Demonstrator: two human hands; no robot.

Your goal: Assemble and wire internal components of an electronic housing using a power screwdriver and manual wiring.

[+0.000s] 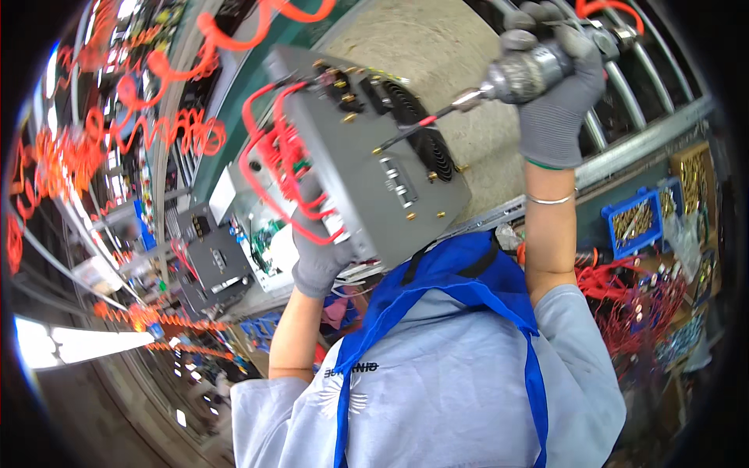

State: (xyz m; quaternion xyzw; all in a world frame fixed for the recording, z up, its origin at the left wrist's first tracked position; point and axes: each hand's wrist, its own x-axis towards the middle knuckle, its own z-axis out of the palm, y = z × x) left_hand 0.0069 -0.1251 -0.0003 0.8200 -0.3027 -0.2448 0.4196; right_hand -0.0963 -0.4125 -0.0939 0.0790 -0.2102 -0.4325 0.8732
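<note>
My right hand (563,109), in a grey glove, is closed around a silver pneumatic screwdriver (532,74). Its long dark bit (421,127) slants down to a brass screw (378,150) on a grey metal enclosure (351,183) and appears to touch it. The enclosure stands tilted, with a black fan grille (425,140), black sockets and more brass screws on that face. Red wires (285,168) loop from its left side. There my left hand (321,261), also gloved, grips the lower edge of the enclosure; its fingers are partly hidden behind wires and parts.
Beneath the enclosure lies a beige board (445,47), with metal rollers (628,93) to its right. Coiled orange air hoses (179,70) hang at left. Another grey enclosure (217,261) sits beyond my left hand. A blue screw tray (632,224) and red wires (616,312) lie at right.
</note>
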